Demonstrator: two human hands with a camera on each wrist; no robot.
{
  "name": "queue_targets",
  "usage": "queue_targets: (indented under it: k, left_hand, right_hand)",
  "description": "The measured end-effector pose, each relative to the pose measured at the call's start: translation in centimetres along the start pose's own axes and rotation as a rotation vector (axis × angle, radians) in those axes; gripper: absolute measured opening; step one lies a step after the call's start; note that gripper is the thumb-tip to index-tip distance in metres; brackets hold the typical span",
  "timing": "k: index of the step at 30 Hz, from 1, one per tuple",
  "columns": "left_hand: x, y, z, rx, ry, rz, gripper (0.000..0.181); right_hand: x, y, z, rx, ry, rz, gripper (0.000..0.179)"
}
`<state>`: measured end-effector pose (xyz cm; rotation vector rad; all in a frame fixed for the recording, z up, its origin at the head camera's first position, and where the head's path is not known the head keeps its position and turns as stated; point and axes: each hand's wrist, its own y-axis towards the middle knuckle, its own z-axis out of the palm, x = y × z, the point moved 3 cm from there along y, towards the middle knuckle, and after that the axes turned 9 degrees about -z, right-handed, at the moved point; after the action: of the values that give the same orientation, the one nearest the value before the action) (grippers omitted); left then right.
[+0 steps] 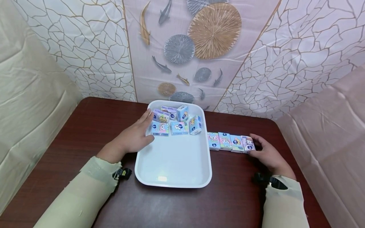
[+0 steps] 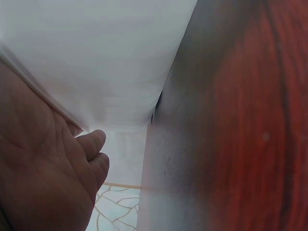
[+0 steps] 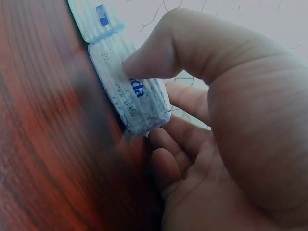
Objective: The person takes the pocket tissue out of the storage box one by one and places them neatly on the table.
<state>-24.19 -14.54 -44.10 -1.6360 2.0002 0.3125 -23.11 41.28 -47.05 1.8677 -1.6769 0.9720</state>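
Right grip [image 1: 271,156] bent around rightmost packet [image 1: 247,143]

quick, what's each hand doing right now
Left hand: open, touching the white tray.
Right hand: closed, holding the rightmost packet in the row.

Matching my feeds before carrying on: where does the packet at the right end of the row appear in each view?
Head: the end packet, right of centre, gripped by the right hand.
Left wrist: not in it.
Right wrist: upper half, left of centre, thumb against it.
Shared landmark: the red-brown tabletop.
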Motion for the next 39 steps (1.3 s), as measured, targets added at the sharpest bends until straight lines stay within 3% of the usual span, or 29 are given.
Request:
queue_targets:
  k: [21, 33, 39]
  left_hand:
    - [0.0, 0.0, 0.0, -0.017, 0.026, -0.014, 0.092]
    - [-0.1, -0.1, 0.0, -0.030, 0.038, -0.009, 0.092]
    - [0.0, 0.0, 0.0, -0.033, 0.041, -0.010, 0.091]
  right_hand:
    - [-0.1, 0.1, -0.2, 0.010, 0.020, -0.054, 0.088]
    - [1.4, -0.2, -0.5, -0.041, -0.103, -0.060, 0.077]
    - [2.9, -0.1, -0.7, -0.113, -0.193, -0.048, 0.076]
